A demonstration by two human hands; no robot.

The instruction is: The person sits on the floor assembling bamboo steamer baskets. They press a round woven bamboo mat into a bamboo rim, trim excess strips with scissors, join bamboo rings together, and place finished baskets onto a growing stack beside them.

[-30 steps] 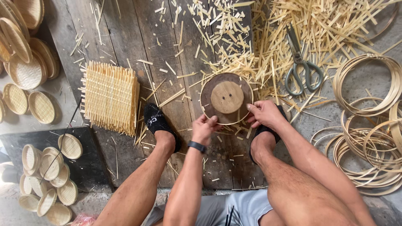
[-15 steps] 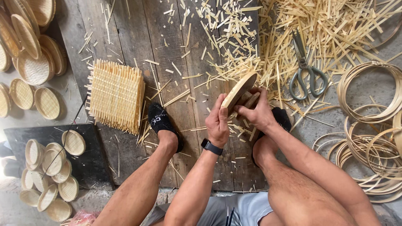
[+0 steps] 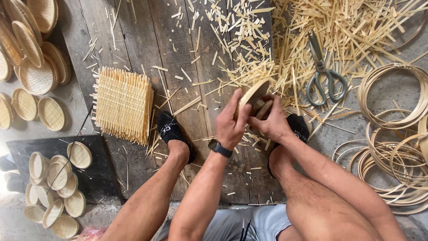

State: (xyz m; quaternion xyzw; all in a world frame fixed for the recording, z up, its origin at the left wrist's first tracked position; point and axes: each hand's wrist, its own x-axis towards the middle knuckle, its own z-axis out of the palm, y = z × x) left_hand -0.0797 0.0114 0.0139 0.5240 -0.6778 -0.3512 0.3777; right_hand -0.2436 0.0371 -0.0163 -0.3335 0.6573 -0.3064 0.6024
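Both hands were clamped on a round wooden disc (image 3: 253, 94), held on edge above the plank floor (image 3: 147, 40): left hand (image 3: 232, 122) wrapping its near rim, right hand (image 3: 273, 121) pinching from behind. The disc looked pale, flat and thick-rimmed. In my judgement it could slip sideways from so narrow a hold and drop into the bamboo offcuts (image 3: 312, 35), near the scissors (image 3: 323, 76).
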